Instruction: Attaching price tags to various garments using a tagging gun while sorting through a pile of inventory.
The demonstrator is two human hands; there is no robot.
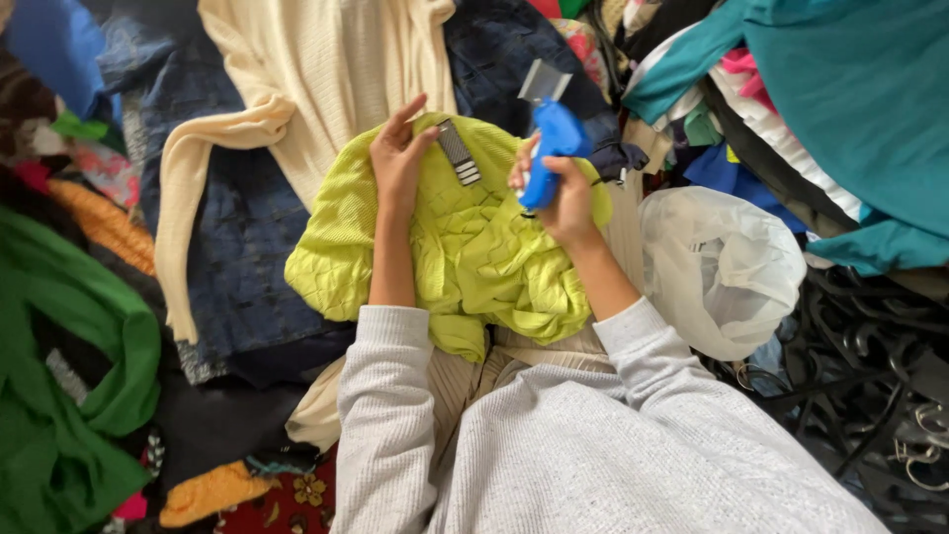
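Observation:
A lime-yellow knitted garment (474, 252) lies bunched on my lap. My left hand (400, 153) rests on its upper edge, fingers spread, next to a striped grey-and-white tag (459, 153). My right hand (563, 193) grips a blue handheld tagging tool (551, 148), whose clear tip points up and away over the garment's top right edge. Both forearms wear light grey sleeves.
A cream sweater (316, 79) lies beyond, over dark blue denim (247, 237). Green fabric (69, 376) is piled at left. A white plastic bag (722, 267) sits at right, with teal cloth (850, 109) above it and black hangers (870, 366) below.

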